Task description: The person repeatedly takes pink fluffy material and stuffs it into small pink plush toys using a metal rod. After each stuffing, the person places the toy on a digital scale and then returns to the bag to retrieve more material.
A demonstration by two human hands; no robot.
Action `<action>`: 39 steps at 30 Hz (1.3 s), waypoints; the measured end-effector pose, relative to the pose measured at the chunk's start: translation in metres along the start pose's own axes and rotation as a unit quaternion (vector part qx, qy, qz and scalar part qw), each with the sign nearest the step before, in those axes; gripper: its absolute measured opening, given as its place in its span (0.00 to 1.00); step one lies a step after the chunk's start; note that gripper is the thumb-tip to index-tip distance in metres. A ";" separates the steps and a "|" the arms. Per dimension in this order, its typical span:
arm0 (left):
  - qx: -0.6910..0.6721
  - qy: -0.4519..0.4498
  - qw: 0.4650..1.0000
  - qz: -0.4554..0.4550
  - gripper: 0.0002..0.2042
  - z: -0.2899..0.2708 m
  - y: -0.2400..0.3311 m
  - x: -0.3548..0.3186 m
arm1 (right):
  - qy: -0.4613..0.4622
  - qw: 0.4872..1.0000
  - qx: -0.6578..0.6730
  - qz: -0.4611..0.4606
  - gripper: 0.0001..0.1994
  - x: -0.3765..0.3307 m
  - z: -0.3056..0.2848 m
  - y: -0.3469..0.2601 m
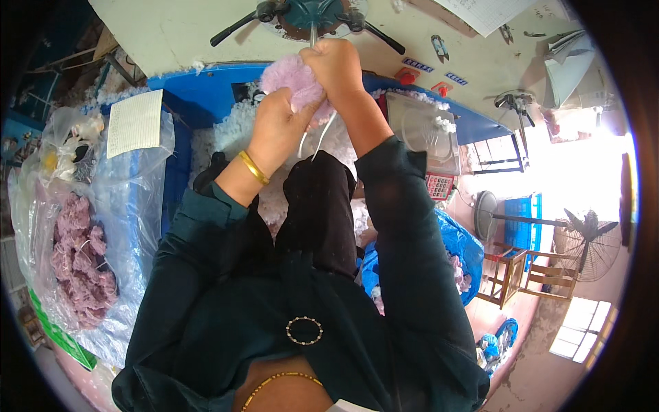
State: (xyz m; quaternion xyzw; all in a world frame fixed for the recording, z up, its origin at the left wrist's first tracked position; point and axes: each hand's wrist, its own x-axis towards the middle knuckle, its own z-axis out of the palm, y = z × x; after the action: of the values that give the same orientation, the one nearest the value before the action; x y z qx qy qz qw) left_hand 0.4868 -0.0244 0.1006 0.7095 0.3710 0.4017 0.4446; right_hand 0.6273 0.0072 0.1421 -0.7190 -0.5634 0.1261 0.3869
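While both hands clamp it, one pink plush piece (287,74) sits by a metal rod (314,34), the left hand (276,122) pinching its lower side, the right hand (335,65) its upper right edge and hiding the rod's end.

Directions from the piece. 1 o'clock: green machine (312,11), one; black handles (237,29), two, reaching over the worktop (178,31). 3 o'clock: red switches (407,75), two, near the worktop's edge; beyond, snips (440,48), two pairs. 4 o'clock: red-framed keypad (439,186), one; far off, cage fan (587,237), one. Between 8 and 9 o'clock: paper sheet (135,123), one, lined. 8 o'clock: clear bag (130,206), holding mauve plush pieces (84,264), heaped, number not countable; nearer, loose white fluff (237,130).
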 end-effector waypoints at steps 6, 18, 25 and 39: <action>-0.191 -0.004 0.981 -0.019 0.11 -0.005 0.014 -0.010 | 0.014 0.999 0.044 0.011 0.15 -0.013 -0.001 -0.001; -0.455 -0.148 0.863 -0.159 0.22 -0.022 -0.002 -0.030 | 0.047 0.992 0.060 -0.101 0.15 -0.039 -0.003 0.007; -0.585 -0.207 0.735 -0.273 0.21 -0.017 -0.006 -0.021 | -0.016 0.959 0.270 -0.084 0.16 -0.061 -0.007 0.033; -0.368 -0.083 0.925 0.042 0.27 0.002 -0.019 -0.023 | 0.029 0.965 0.207 -0.157 0.10 -0.062 -0.005 0.032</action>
State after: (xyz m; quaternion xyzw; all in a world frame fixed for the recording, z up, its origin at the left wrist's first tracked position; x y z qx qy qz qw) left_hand 0.4765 -0.0388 0.0771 0.5418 0.1281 0.4678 0.6864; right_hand 0.6329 -0.0532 0.1073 -0.5295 -0.6190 0.1566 0.5585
